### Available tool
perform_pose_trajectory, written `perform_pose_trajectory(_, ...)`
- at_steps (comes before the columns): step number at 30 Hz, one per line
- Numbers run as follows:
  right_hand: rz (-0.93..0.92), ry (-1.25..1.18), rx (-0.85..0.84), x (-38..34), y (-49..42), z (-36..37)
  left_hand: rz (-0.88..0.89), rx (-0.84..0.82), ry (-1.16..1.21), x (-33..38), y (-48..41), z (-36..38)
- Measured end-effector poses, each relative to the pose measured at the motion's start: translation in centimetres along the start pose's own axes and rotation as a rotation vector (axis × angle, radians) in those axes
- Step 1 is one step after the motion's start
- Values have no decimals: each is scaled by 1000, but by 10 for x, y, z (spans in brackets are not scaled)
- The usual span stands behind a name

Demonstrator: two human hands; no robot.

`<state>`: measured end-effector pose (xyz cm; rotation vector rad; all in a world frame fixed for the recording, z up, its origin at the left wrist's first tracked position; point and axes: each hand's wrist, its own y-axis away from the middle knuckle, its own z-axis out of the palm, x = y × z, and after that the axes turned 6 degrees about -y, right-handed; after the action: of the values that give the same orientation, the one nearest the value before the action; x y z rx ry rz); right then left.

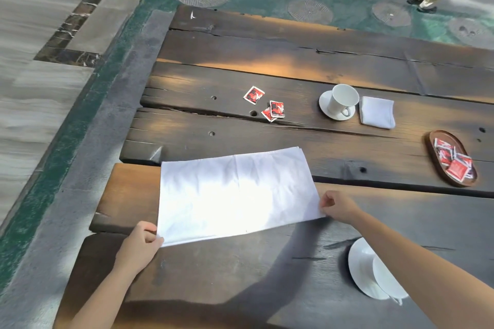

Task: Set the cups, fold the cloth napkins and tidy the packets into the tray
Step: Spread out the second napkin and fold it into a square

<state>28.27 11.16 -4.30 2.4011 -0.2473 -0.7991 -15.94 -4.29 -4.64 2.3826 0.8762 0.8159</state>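
Across far planks of table, reads as done: cup on saucer, folded napkin just beside it, some packets in tray. Reads as left to do: three loose packets mid-table, well apart from tray; second cup near right, partly behind forearm; second napkin, flat at near edge, apparently folded once. Pinches that napkin at both near corners: left hand curled on left corner, right hand closed on right corner.
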Motion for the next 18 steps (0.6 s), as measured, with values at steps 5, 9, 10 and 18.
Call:
perform_pose_trajectory(5,-39,87,-43,5,9,3,23,185,-130,-2,10,16)
perform_pose_trajectory(9,-67,198,-70,2,12,4,259,337,-295,12,25,26)
perform_pose_trajectory(10,-83,247,-72,2,13,4,375,311,-336,17,31,32)
perform_pose_trajectory(18,-401,733,53,7,22,14,503,20,-600,47,39,75)
